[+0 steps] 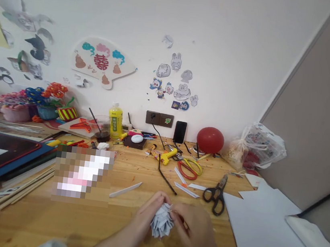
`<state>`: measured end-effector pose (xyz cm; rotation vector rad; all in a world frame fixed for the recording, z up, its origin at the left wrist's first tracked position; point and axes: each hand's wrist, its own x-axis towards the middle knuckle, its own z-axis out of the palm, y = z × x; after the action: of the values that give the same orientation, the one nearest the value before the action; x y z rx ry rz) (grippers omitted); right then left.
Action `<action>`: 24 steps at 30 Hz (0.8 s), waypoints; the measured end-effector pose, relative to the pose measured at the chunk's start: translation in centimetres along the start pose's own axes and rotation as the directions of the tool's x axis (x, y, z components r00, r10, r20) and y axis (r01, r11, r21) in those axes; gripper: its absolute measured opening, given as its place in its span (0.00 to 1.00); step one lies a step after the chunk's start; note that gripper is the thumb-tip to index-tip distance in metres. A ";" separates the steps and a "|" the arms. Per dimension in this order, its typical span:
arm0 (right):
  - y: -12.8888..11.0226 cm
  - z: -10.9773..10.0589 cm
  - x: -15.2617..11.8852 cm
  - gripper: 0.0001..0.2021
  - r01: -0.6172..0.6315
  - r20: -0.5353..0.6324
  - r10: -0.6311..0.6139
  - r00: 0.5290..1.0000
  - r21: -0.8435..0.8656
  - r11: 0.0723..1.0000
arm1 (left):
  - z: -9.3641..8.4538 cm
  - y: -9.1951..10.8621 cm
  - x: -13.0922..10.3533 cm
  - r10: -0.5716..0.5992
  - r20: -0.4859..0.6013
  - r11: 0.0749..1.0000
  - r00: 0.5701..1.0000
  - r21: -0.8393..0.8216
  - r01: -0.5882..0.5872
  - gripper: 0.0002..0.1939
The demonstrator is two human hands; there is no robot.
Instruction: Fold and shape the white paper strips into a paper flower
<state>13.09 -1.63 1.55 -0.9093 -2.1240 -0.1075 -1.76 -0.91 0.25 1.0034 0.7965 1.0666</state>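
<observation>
Low in the middle of the head view, a ball-shaped paper flower (162,222) with many pointed, pale grey-white folds is held above the wooden table. My left hand (150,210) wraps round its left side, fingers curled behind it. On the other side my right hand (191,224) pinches at its upper right edge with thumb and forefinger; whether a small strip is between those fingertips I cannot make out. A bracelet circles the right wrist. Close by lie narrow white paper strips (186,190) and black-handled scissors (216,196).
White paper sheets (267,222) cover the right side. Behind the hands are a yellow glue gun (167,156), red-and-yellow-handled scissors (189,169), a red balloon (210,140) and a phone (180,132). A yellow drink bottle (116,121) and wooden sticks (27,186) are leftward.
</observation>
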 end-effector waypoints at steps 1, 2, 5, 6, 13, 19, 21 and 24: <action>0.1 0.0 0.0 0.18 0.036 -0.006 -0.036 0.999 -0.035 0.999 | 0.0 0.0 0.0 0.008 0.000 1.000 1.000 -0.003 -0.008 0.18; 0.2 0.0 0.0 0.19 0.079 -0.020 -0.081 0.997 -0.084 0.993 | -0.1 -0.1 0.1 0.013 -0.003 1.000 1.000 -0.006 -0.013 0.18; 0.6 0.2 0.2 0.19 0.188 -0.036 -0.201 0.979 -0.223 0.956 | -0.1 -0.2 0.2 0.008 -0.019 1.000 1.000 -0.013 -0.008 0.17; 0.7 0.2 0.2 0.18 0.212 -0.031 -0.226 0.974 -0.247 0.945 | -0.1 -0.3 0.2 -0.001 -0.018 1.000 1.000 -0.018 0.001 0.17; 0.5 0.0 0.3 0.18 0.192 -0.065 -0.215 0.975 -0.256 0.947 | -0.1 -0.4 0.4 0.002 -0.032 0.999 0.999 -0.052 -0.003 0.16; 0.1 0.2 0.0 0.19 0.128 -0.090 -0.154 0.984 -0.242 0.962 | -0.2 -0.6 0.3 0.017 -0.002 1.000 1.000 -0.018 -0.017 0.17; 0.1 0.3 -0.1 0.20 0.135 -0.083 -0.160 0.984 -0.253 0.958 | -0.2 -0.5 0.3 0.016 -0.009 1.000 1.000 -0.012 -0.016 0.17; 0.1 0.2 0.1 0.21 0.140 -0.057 -0.160 0.985 -0.268 0.953 | -0.1 -0.4 0.2 0.018 -0.017 1.000 1.000 -0.024 -0.018 0.16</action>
<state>12.99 -1.45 1.46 -0.8769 -2.1357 -0.5067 -1.65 -0.74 -0.15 0.9843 0.7876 1.0986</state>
